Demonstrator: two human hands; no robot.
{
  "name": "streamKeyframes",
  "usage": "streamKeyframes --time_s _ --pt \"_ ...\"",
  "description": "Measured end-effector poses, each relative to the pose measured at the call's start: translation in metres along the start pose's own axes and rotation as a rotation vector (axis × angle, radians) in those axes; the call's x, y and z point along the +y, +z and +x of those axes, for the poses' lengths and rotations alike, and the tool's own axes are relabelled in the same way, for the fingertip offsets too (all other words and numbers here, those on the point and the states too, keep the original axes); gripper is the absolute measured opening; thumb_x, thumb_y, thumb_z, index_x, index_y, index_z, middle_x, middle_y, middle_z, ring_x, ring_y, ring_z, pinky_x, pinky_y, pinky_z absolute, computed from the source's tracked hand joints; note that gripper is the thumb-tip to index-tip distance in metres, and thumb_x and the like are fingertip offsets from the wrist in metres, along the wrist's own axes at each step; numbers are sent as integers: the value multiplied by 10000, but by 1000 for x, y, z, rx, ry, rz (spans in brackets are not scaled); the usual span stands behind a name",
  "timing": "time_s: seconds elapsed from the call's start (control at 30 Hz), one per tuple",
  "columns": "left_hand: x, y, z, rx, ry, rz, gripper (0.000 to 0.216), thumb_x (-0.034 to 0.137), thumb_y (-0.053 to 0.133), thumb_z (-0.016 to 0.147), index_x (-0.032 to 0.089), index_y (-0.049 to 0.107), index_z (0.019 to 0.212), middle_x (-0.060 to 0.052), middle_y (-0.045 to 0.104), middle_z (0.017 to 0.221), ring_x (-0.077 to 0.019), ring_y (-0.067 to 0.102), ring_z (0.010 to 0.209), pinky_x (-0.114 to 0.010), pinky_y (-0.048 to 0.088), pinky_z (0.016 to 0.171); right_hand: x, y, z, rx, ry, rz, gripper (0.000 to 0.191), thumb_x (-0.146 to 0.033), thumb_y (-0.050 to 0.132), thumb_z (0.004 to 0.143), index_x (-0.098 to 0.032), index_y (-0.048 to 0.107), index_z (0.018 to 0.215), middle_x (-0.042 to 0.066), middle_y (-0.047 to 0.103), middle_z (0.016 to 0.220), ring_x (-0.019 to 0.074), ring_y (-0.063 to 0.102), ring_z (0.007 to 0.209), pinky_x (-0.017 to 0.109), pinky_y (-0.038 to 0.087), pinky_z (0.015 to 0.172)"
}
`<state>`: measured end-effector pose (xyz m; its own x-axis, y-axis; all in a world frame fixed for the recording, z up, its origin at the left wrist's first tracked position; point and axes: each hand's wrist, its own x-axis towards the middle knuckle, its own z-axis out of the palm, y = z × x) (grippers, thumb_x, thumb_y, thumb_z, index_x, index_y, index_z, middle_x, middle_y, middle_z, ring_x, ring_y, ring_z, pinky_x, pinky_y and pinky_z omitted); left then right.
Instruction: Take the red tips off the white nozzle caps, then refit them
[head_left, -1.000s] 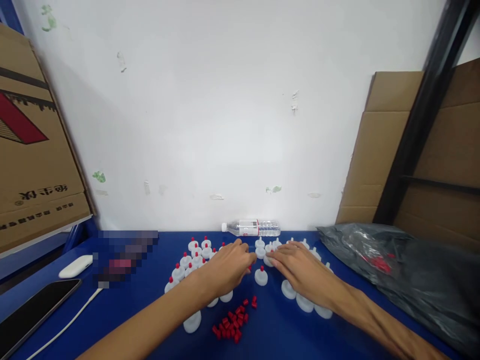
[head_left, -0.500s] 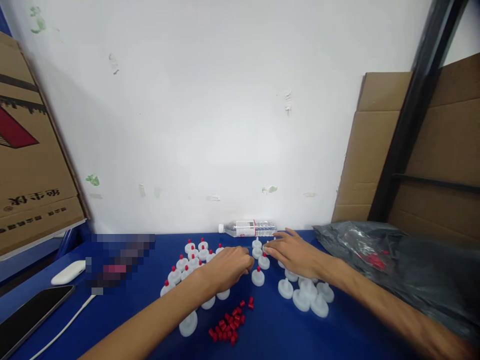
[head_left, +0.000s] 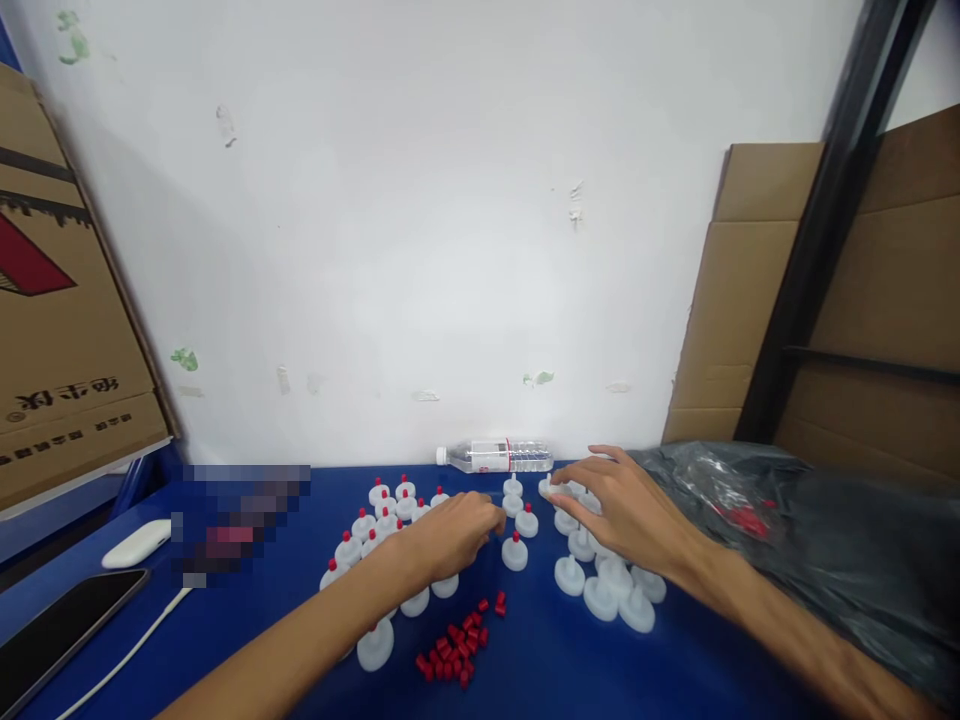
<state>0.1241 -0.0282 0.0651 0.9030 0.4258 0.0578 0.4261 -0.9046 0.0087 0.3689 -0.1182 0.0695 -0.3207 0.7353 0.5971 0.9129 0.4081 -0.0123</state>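
Observation:
My left hand (head_left: 466,532) is closed, its fingers curled above the blue table; whatever they may hold is hidden. Just right of it stand white plastic caps with nozzles, two with red tips (head_left: 514,552) and two bare (head_left: 513,505). My right hand (head_left: 619,510) has its fingers apart, with the fingertips beside a bare white nozzle cap (head_left: 547,487) at the back. Below its palm lies a cluster of bare white caps (head_left: 601,598), some tilted. Small red tips (head_left: 457,645) form a loose pile in front of my left hand.
Several red-tipped white caps (head_left: 349,549) stand left of my left forearm. A clear bottle (head_left: 495,456) lies against the wall. At left are a phone (head_left: 71,640), a white case (head_left: 137,544) and a cable. A grey plastic bag (head_left: 825,540) covers the right side.
My right hand has moved a little to the right and its fingers have lifted and spread, showing more of the white caps. My left hand has barely moved.

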Motion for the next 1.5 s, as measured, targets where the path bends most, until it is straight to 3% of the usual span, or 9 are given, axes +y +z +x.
streamKeyframes --time_s 0.13,0.23,0.4,0.6,0.83,0.97,1.2,1.37,1.5 --pt "2 -9 -3 99 -29 -44 320 2 525 915 168 673 1145 -99 669 1055 -234 685 859 -300 507 673 -8 -3 -6 72 -46 -7 251 -449 700 938 -211 671 1014 52 758 953 248 717 856 451 543 872" --pt "7 -20 -16 207 -45 -102 309 33 497 961 168 652 1192 -105 644 1122 -222 677 894 -317 533 733 -21 -2 -11 52 -102 13 175 -353 621 995 -218 647 1105 58 744 1044 226 711 838 381 560 745" --pt "17 -15 -49 452 1 -307 290 48 536 992 219 671 1183 -47 667 1085 -172 665 946 -293 534 844 -52 1 -15 -11 -231 160 295 -228 485 1048 -226 552 1335 77 715 1227 220 698 1078 391 567 928" --pt "25 12 -65 699 107 -575 232 68 704 920 217 724 1097 -20 758 968 -158 709 855 -253 553 787 -70 7 -20 -31 -297 252 392 -185 519 1020 -214 469 1408 84 698 1242 203 674 1111 383 574 979" --pt "32 10 -66 715 132 -513 90 192 664 987 198 730 1048 -20 778 906 -140 723 777 -219 549 719 -72 9 -26 16 -311 256 345 -156 488 1032 -208 457 1372 97 692 1245 220 653 1149 363 596 964" --pt "30 15 -65 673 106 -256 289 302 455 1089 177 699 997 -46 727 849 -173 665 731 -268 501 643 -74 14 -29 10 -316 251 281 -53 458 985 -199 501 1222 109 673 1250 242 635 1166 386 599 958" --pt "40 12 -68 515 67 -244 308 107 423 1052 165 642 843 -33 645 781 -170 558 696 -284 431 642 -75 23 -38 20 -356 205 464 83 454 786 -159 527 1176 125 679 1157 282 574 1227 433 540 1042" --pt "37 8 -68 476 38 -191 238 144 484 1056 173 673 915 -24 662 830 -184 572 762 -326 450 749 -76 16 -29 -68 -313 200 429 37 465 884 -204 531 1232 101 646 1258 250 587 1195 399 558 992" --pt "24 -2 -57 363 -57 -71 167 175 604 1016 209 672 1165 -38 705 1041 -215 599 983 -354 465 885 -67 9 -20 -116 -235 171 352 -90 474 978 -235 536 1292 95 635 1232 252 624 1111 463 560 961"
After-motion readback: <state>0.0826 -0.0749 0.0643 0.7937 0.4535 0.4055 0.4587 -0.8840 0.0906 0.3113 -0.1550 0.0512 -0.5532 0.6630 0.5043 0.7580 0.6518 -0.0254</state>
